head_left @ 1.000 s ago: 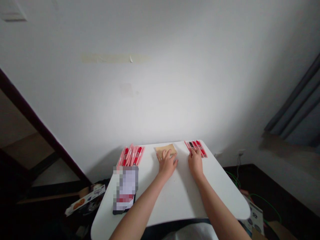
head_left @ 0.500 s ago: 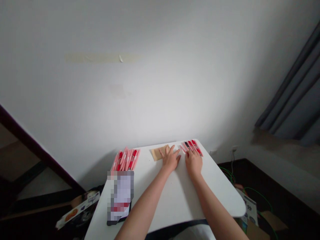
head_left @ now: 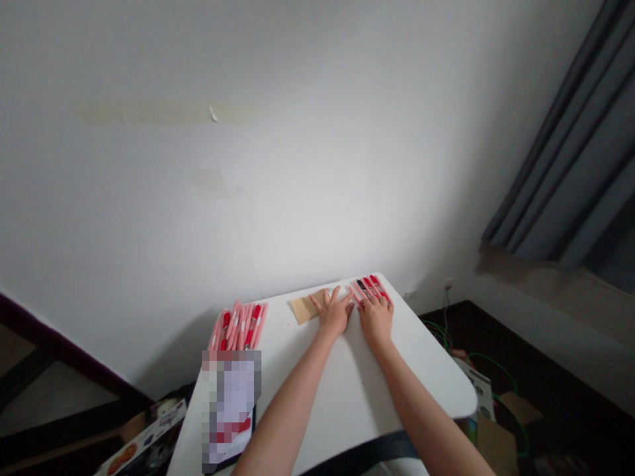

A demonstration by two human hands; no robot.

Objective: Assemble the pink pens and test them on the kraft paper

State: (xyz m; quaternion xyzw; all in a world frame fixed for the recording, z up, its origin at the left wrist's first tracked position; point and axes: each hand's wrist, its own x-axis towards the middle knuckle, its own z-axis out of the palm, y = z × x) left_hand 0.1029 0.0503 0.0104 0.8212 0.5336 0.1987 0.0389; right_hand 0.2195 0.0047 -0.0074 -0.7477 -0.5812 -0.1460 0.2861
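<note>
My left hand [head_left: 333, 312] lies flat on the white table [head_left: 347, 390] with fingers spread, its fingertips over the right edge of a tan paper piece [head_left: 304, 308]. Just to its right, my right hand [head_left: 376, 315] rests palm down, fingers stretched out over a row of red and pink pens [head_left: 370, 288] near the table's far right corner. Neither hand grips anything that I can see. A second, larger bunch of pink and red pens [head_left: 237, 325] lies at the far left of the table, away from both hands.
A blurred rectangular item [head_left: 229, 410] sits on the table's left front. The table stands against a white wall [head_left: 248, 185]. A grey curtain [head_left: 575, 165] hangs at right. Boxes and green cables [head_left: 476, 370] lie on the dark floor to both sides.
My left hand slid right, off the middle of the tan paper toward the right-hand pens. My right hand stays on those pens. The view has swung to the right.
</note>
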